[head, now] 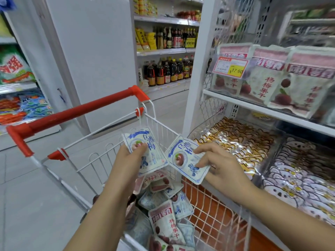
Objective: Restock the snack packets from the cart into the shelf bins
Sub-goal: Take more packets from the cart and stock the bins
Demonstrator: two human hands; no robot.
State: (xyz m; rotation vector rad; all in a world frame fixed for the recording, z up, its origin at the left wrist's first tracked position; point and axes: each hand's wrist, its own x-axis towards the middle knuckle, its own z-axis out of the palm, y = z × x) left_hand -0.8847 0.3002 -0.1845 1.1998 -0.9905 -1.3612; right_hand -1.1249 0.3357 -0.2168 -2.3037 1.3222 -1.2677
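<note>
My left hand (131,154) grips a blue-and-white snack packet (149,161) above the cart. My right hand (219,164) pinches a second blue-and-white packet (183,157) just to its right, near the cart's right wall. Below both, the white wire cart (94,158) with a red handle holds several more packets (165,221), some blue-and-white, some white with pink tops and red fruit. On the right, the clear shelf bins (237,140) hold shiny wrapped snacks. On the shelf above them stand matching pink-topped packets (262,75).
A price tag (230,67) hangs on the upper bin's front. A white pillar (90,51) stands behind the cart, with shelves of sauce bottles (166,71) beyond. Bagged goods (20,105) fill the left shelving. Grey floor tiles (27,196) lie left of the cart.
</note>
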